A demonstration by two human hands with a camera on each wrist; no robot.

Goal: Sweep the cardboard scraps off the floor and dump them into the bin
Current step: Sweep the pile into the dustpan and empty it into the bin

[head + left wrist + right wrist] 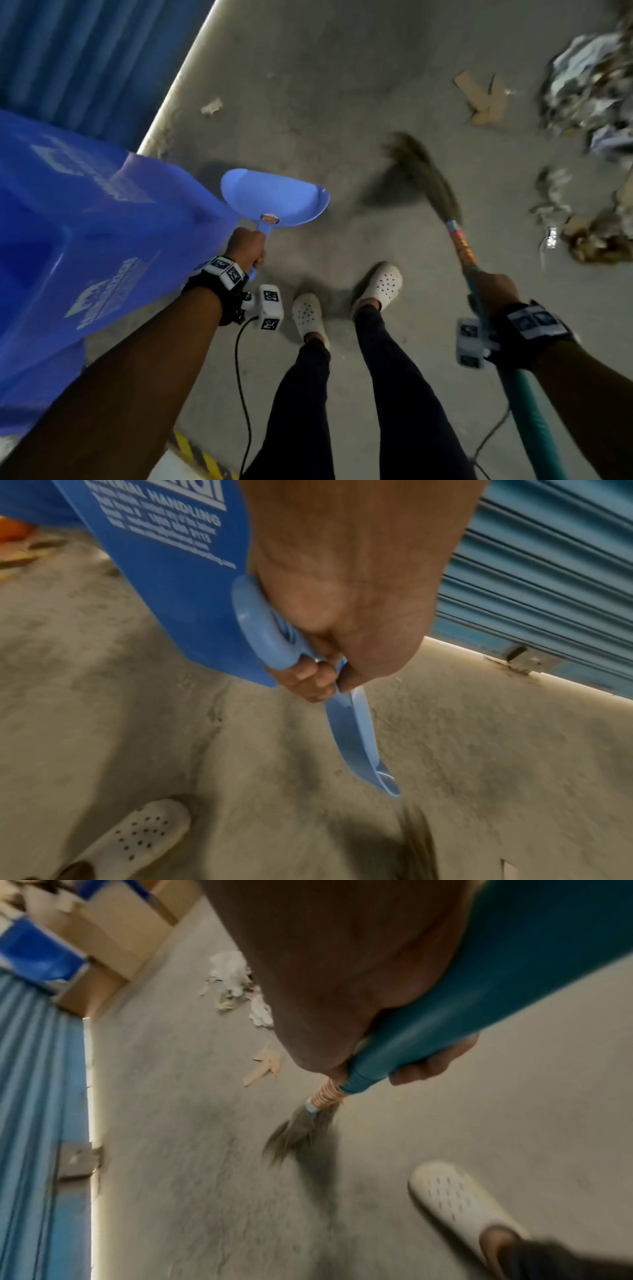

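My left hand (247, 247) grips the handle of a light blue dustpan (274, 198), held above the floor beside the big blue bin (85, 222); the pan looks bare inside. In the left wrist view my fingers (308, 680) curl round the dustpan handle (267, 631). My right hand (496, 291) grips the teal handle of a grass broom (424, 174), whose blurred bristles sit just above the concrete. Brown cardboard scraps (483, 99) lie far right, also seen as cardboard scraps (263, 1066) in the right wrist view, beyond the broom (301, 1131).
A heap of paper and cardboard waste (589, 89) fills the right edge, with more scraps (582, 226) below it. One small scrap (211, 106) lies near the blue corrugated shutter (85, 58). My feet in white clogs (376, 284) stand mid-floor. Cardboard boxes (113, 942) stand by the shutter.
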